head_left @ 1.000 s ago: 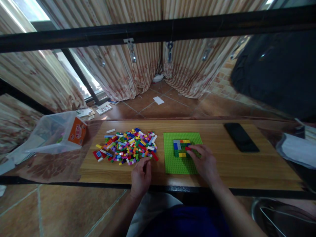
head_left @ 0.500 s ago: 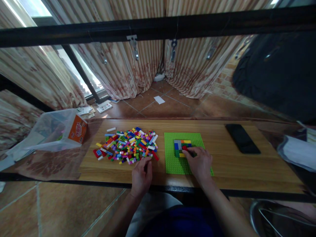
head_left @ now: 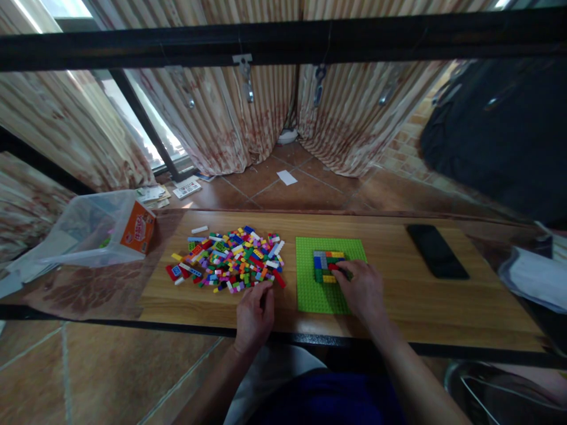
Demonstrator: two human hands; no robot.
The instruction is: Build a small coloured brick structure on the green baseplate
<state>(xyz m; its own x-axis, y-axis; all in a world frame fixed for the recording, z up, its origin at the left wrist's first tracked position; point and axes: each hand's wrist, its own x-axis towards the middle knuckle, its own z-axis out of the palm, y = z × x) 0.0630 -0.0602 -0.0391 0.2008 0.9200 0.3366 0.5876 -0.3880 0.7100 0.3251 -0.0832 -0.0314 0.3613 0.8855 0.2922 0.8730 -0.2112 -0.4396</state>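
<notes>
A green baseplate (head_left: 319, 295) lies on the wooden table (head_left: 443, 301). On it stands a small block of grey, blue, yellow, green and red bricks (head_left: 325, 264). My right hand (head_left: 363, 292) rests on the plate with its fingertips pressed against a red brick (head_left: 334, 267) at the block's right side. A heap of loose coloured bricks (head_left: 230, 260) lies to the left of the plate. My left hand (head_left: 254, 313) rests at the heap's near edge, fingers curled; whether it holds anything is hidden.
A black phone (head_left: 436, 251) lies at the table's back right. A clear plastic bag (head_left: 84, 233) with an orange box (head_left: 139, 227) sits off the left end. A black bar (head_left: 283, 44) crosses overhead; curtains and tiled floor lie behind. White plastic (head_left: 534, 277) sits at far right.
My right hand has slid a little left and back over the plate, bringing the red brick against the built block. My left hand has stayed at the heap's edge.
</notes>
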